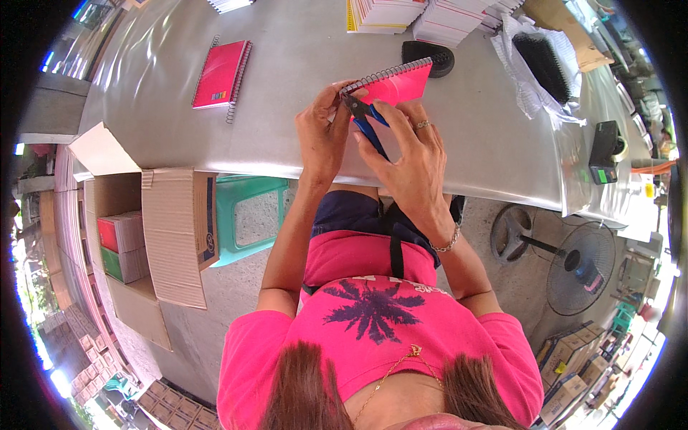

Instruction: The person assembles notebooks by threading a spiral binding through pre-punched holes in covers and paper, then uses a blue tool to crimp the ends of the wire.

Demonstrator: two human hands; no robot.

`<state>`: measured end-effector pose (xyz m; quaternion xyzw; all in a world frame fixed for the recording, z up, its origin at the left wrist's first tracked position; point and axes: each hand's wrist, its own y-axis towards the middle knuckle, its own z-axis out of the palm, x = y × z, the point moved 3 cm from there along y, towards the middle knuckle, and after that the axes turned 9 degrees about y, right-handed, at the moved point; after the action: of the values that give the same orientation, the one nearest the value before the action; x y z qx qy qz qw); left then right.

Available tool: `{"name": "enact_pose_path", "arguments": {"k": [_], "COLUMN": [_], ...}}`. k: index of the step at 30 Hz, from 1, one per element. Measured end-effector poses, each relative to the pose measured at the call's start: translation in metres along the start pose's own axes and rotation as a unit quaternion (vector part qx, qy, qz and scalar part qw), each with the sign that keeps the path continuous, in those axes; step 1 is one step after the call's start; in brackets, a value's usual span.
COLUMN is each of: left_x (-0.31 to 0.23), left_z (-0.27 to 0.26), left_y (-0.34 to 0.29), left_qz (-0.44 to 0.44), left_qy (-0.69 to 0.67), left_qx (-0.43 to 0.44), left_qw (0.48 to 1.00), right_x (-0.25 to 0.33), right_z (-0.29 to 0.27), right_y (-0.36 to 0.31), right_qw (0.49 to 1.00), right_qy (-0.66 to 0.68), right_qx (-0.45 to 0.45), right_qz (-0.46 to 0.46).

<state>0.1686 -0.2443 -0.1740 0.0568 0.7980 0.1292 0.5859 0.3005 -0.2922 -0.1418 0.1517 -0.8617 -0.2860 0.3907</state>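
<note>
A pink notebook [401, 84] with a black wire spiral along its upper edge is tilted up above the table's near edge. My left hand [322, 127] pinches its left corner, by the end of the spiral. My right hand [416, 154] is closed round blue-handled cutting pliers [369, 129], their handles spread a little. The jaws of the pliers meet the left end of the spiral; what lies between them is too small to make out. Another spiral notebook [219, 74], red-pink, rests on the table to the left, wire trailing past its lower corner.
Along the far side of the metal table [301, 50] stand stacks of notebooks [387, 16]. A black bundle of wire [541, 64] lies on white paper at right, near a tape dispenser [606, 152]. Below are an open carton [175, 236], a green stool [247, 215] and a fan [580, 269].
</note>
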Motion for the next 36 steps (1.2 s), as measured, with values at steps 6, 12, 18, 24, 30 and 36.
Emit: {"name": "enact_pose_path", "arguments": {"k": [6,12,18,24,30,36], "left_x": [-0.011,-0.024,-0.03,-0.005,0.025,0.079], "left_z": [0.001,-0.022,-0.14,-0.23,-0.237,-0.177], "left_y": [-0.007,0.001,0.07,0.156,0.212,0.214], "left_qz": [0.048,0.036,0.076,0.005,0.057,0.109], "left_qy": [0.097,0.111,0.193,0.134,0.275,0.362], "left_qx": [-0.04,-0.088,-0.178,-0.04,0.123,0.154], "left_qw": [0.993,0.989,0.962,0.99,0.952,0.913], "right_x": [-0.018,-0.048,-0.145,-0.181,-0.163,-0.153], "right_z": [0.004,-0.032,-0.1,-0.135,-0.124,-0.12], "right_y": [-0.008,0.015,0.014,0.005,0.01,0.013], "right_qw": [0.514,0.869,0.976,0.955,0.939,0.926], "right_qy": [0.703,0.311,-0.116,-0.188,-0.228,-0.268], "right_qx": [0.235,0.285,0.117,0.101,0.089,0.102], "right_qz": [0.433,0.258,0.143,0.205,0.241,0.243]}}
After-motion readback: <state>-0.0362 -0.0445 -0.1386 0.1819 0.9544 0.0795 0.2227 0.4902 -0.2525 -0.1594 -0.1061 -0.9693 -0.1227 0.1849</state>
